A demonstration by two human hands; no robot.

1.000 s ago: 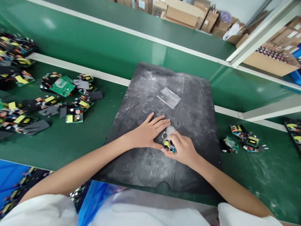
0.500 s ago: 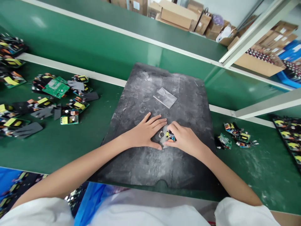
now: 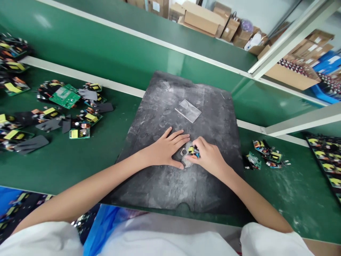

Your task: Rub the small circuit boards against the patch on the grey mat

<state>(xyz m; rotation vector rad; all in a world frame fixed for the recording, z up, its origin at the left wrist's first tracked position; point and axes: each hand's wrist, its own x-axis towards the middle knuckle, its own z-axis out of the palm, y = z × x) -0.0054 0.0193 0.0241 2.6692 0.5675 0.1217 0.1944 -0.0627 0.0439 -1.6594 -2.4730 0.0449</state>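
Pinching circuit board (image 3: pixel 194 152) in right hand (image 3: pixel 211 153); left hand (image 3: pixel 165 151) splayed, empty, on black mat (image 3: pixel 165 192); moving board likely needs steady fingers.

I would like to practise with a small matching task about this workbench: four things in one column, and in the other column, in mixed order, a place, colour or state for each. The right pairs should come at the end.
Column one
1. left hand
2. right hand
3. clear sheet
4. mat

Column two
A. lies flat, beyond both hands
B. black, with pale smudges
C. spread, palm down
D. grips a small circuit board

Right pairs: 1-C, 2-D, 3-A, 4-B
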